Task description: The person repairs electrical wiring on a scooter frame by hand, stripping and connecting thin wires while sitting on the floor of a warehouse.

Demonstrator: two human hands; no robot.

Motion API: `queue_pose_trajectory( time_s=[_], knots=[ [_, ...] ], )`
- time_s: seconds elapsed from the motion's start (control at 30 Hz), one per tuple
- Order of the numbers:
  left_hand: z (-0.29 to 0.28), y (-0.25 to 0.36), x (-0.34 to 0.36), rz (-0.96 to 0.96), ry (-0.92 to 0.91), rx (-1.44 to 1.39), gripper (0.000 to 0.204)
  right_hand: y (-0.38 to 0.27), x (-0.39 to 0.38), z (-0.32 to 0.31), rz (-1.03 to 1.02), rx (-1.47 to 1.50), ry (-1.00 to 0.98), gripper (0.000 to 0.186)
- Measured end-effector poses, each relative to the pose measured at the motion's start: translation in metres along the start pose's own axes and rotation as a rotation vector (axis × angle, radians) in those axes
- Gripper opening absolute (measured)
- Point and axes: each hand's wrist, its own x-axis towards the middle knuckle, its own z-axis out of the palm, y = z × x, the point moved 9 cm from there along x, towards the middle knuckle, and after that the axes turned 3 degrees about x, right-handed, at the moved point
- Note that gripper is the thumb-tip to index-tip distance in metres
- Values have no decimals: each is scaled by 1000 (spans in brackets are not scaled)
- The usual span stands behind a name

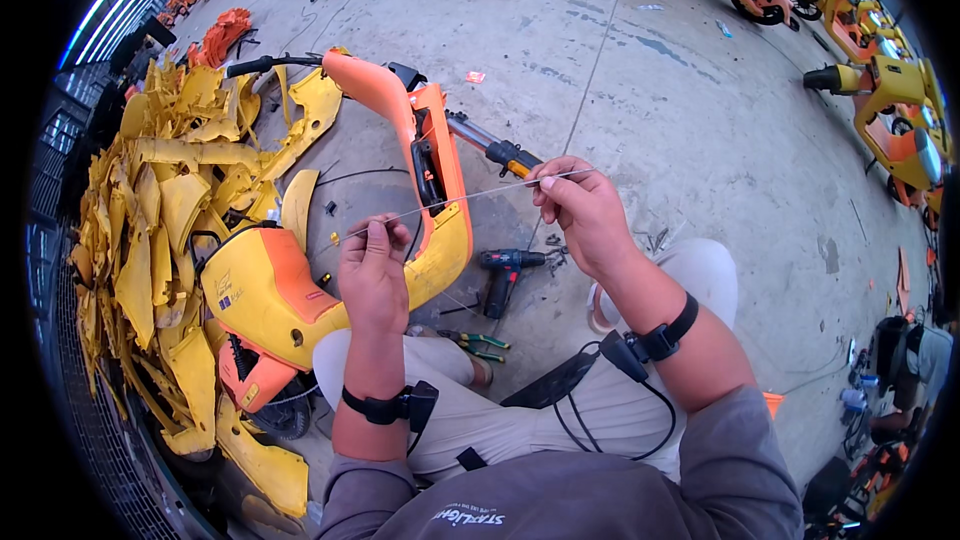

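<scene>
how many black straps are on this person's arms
2: one strap around the left forearm, another strap around the right forearm. Any under the sleeves would be hidden.

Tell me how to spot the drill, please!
Find the nearest yellow-and-orange scooter, beside the heap of yellow panels. On the floor just right of it lies the drill. It is dark with red patches and pistol-shaped, unlike the green-handled tool below it in the picture.
</scene>
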Motion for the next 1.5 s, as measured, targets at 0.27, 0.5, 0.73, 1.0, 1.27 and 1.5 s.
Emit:
queue_pose_trajectory(
  time_s=[0.27,0.5,0.73,1.0,1.27,1.5],
  knots=[
    [28,7,-9,149,-123,-14,9,9,-1,7,70,147,11,8],
    [39,2,-11,156,-240,-49,12,7,-1,22,78,206,-29,6],
    [31,3,-4,-26,-122,-110,15,-2,1,23,20,10,-37,12],
    [10,-1,-2,-51,5,-70,17,-20,-3,25,-63,-89,-44,21],
    [3,-1,-2,-44,27,-55,17,-31,-4,9,-89,-87,4,21],
    [17,7,-4,9,-67,-70,17,-27,-4,0,-38,55,41,21]
  ],
)
